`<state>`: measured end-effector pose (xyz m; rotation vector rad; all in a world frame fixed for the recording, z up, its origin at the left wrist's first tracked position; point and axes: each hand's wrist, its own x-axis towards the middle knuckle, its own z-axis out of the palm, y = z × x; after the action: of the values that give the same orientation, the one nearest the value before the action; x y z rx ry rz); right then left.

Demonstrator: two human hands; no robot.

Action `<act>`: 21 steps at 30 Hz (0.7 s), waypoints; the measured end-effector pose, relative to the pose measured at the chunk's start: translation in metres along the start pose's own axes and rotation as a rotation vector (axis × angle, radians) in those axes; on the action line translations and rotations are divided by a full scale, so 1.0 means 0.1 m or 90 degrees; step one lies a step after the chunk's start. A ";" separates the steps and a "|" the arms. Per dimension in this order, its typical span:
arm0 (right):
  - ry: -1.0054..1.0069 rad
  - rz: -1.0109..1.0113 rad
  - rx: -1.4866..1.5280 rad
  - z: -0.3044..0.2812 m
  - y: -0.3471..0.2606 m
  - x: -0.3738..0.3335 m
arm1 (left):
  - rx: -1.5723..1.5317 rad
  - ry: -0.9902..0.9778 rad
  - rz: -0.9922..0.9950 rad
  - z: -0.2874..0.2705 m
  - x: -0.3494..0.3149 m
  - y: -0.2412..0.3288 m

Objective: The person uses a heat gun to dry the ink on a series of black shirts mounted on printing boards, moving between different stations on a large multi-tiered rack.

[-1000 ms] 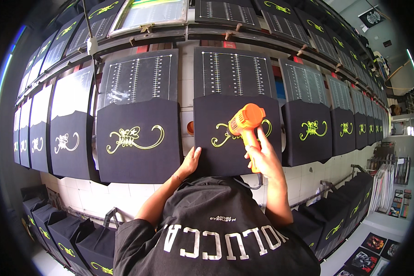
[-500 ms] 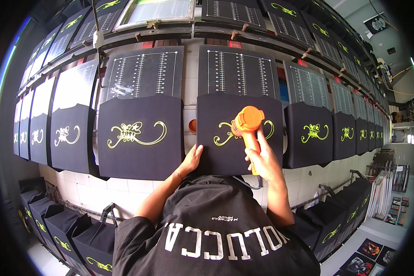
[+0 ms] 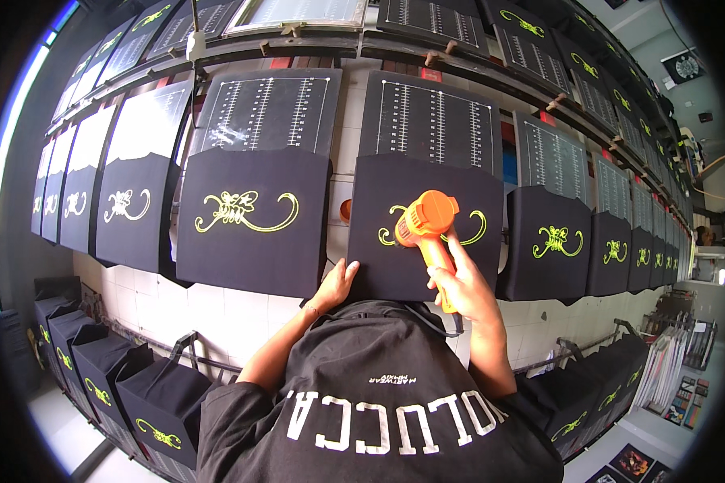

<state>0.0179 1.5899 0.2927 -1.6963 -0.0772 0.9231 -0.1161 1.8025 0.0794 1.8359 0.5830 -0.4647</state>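
Observation:
My right hand (image 3: 469, 283) is wrapped round the handle of an orange heat gun (image 3: 432, 229). Its head is above the yellow-green scroll print (image 3: 477, 229) on a black shirt (image 3: 379, 270), covering the middle of that print. The shirt is stretched over a dark board (image 3: 437, 105) with white ruled marks. Against the lower left edge of this shirt rests my left hand (image 3: 337, 283), its fingers stretched out and nothing visibly held. A cord (image 3: 459, 325) hangs from the gun's handle.
Similar boards with printed black shirts stand left (image 3: 250, 258) and right (image 3: 549, 270) in a long row. Behind them run a dark rail (image 3: 298, 47) and another row. More black shirts (image 3: 153, 386) hang over boards behind me. An orange round thing (image 3: 345, 211) shows between two boards.
The view has tilted, so the row appears higher at left and lower at right. The heat gun's head has swung slightly left over the print. My left hand stays at the shirt's edge.

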 end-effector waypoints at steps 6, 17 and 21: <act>-0.040 -0.006 -0.035 0.05 -0.04 -0.03 | 0.049 0.006 0.041 0.04 -0.25 -0.09; -0.092 -0.004 -0.040 0.07 -0.05 0.07 | 0.025 0.031 0.044 0.12 -0.53 -0.42; -0.087 -0.011 -0.041 0.09 -0.05 0.13 | 0.007 0.025 0.050 0.02 -0.68 -0.56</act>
<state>0.0235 1.6047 0.2894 -1.6881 -0.2154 1.0320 -0.2042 1.8048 0.0753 1.8742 0.5343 -0.3810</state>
